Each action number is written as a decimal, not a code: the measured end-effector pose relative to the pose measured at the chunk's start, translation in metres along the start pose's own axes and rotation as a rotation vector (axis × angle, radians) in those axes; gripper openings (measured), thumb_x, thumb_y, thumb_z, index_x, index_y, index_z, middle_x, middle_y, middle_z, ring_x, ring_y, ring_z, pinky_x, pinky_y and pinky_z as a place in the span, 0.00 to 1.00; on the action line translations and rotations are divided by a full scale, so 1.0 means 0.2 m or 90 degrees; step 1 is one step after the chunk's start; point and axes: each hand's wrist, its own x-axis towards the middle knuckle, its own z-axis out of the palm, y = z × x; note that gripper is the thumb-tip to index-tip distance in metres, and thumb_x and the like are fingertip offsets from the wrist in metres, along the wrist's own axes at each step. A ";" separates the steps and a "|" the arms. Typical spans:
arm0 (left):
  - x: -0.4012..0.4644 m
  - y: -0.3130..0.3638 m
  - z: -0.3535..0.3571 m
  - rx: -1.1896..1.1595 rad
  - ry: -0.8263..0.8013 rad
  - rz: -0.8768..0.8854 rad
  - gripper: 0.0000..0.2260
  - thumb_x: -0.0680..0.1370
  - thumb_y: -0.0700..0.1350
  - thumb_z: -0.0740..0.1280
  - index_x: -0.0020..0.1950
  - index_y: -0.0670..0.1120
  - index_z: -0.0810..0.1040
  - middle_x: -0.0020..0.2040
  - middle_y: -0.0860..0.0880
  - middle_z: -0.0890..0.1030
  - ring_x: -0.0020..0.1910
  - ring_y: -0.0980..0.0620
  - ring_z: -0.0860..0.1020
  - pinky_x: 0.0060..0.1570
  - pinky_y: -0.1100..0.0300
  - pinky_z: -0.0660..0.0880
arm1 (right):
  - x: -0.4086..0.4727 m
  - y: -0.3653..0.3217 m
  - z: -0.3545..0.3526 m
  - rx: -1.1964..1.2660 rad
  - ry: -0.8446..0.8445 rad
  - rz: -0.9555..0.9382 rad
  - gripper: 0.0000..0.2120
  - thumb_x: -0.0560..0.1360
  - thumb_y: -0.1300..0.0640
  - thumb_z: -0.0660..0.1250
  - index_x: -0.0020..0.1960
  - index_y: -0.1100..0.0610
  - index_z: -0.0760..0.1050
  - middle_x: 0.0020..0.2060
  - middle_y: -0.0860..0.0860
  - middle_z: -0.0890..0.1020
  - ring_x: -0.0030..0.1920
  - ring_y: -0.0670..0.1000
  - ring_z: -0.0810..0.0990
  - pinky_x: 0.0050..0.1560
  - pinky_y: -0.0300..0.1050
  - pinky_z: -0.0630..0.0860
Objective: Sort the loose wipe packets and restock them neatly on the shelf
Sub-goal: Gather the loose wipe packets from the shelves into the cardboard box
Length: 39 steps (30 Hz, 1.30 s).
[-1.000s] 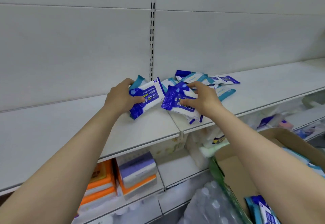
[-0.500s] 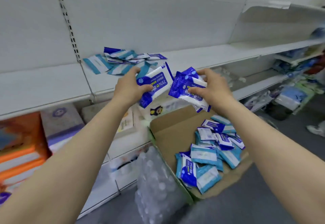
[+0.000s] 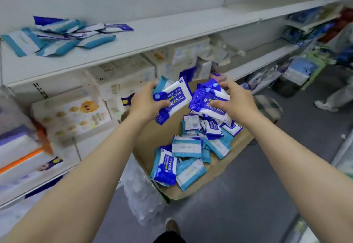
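Observation:
My left hand grips blue-and-white alcohol wipe packets, with a teal packet behind the top one. My right hand holds a small stack of dark blue wipe packets. Both hands hover over an open cardboard box on the floor, which holds several loose blue and teal packets. A loose pile of teal and blue packets lies on the white shelf at upper left.
Lower shelves hold boxed tissue packs and other goods. A shrink-wrapped pack of bottles stands by the box. A person's legs and shoe are on the grey floor at the right. My own shoe shows below.
Both hands carried their packets off the shelf pile and down to the right, over the cardboard box. The view swung right and downward, leaving the shelf pile at upper left.

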 end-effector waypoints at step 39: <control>0.64 -0.10 1.58 0.084 -0.156 -0.392 0.22 0.71 0.50 0.74 0.61 0.53 0.70 0.55 0.51 0.80 0.53 0.47 0.78 0.53 0.49 0.76 | 1.22 1.41 0.47 -0.153 -0.534 0.058 0.33 0.68 0.44 0.77 0.69 0.51 0.70 0.61 0.51 0.80 0.57 0.53 0.80 0.54 0.48 0.77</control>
